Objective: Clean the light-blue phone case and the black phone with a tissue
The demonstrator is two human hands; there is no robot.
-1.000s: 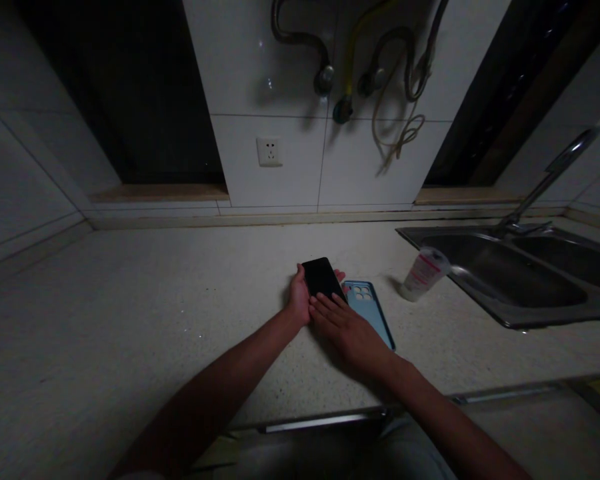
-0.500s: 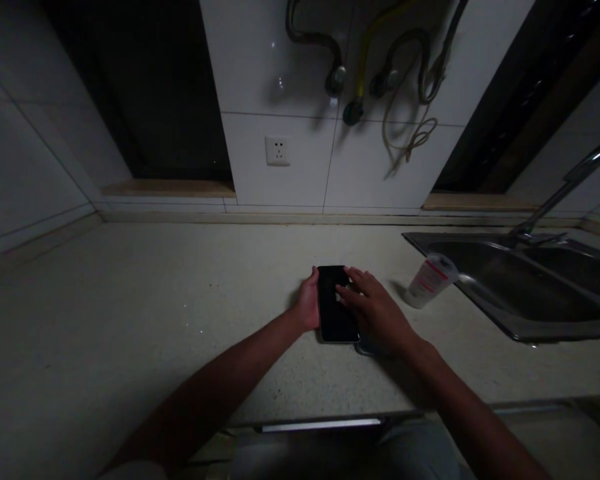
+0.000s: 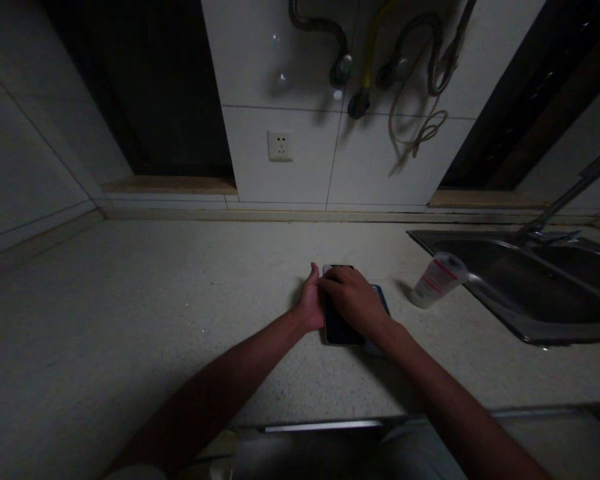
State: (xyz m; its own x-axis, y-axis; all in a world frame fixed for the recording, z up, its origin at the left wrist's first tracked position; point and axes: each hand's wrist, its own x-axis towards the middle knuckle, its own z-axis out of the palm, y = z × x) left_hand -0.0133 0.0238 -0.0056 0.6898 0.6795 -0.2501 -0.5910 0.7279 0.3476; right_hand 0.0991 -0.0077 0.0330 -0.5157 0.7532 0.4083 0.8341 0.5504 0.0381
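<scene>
A black-screened smartphone (image 3: 341, 332) lies face up, low over or on the pale countertop. My left hand (image 3: 311, 305) grips its left edge, thumb raised and the other fingers hidden beneath. My right hand (image 3: 356, 299) lies across the upper part of the screen, its fingers bent together at the upper left edge beside my left thumb. Whatever those fingertips pinch, if anything, is hidden. A flat dark object with a bluish rim (image 3: 381, 295) shows partly from under my right hand, to the right of the phone; its kind is not clear.
A clear plastic cup (image 3: 437, 281) with red print leans, tilted, near the steel double sink (image 3: 517, 333) on the right. A tap (image 3: 555, 213) rises behind the sink. The wall has a socket (image 3: 281, 146) and hoses (image 3: 367, 57). The countertop (image 3: 180, 287) stretches left.
My right hand has moved left across the phone, its fingers going from spread over the right side to bent at the left edge. More of the flat dark object shows. The view has shifted slightly.
</scene>
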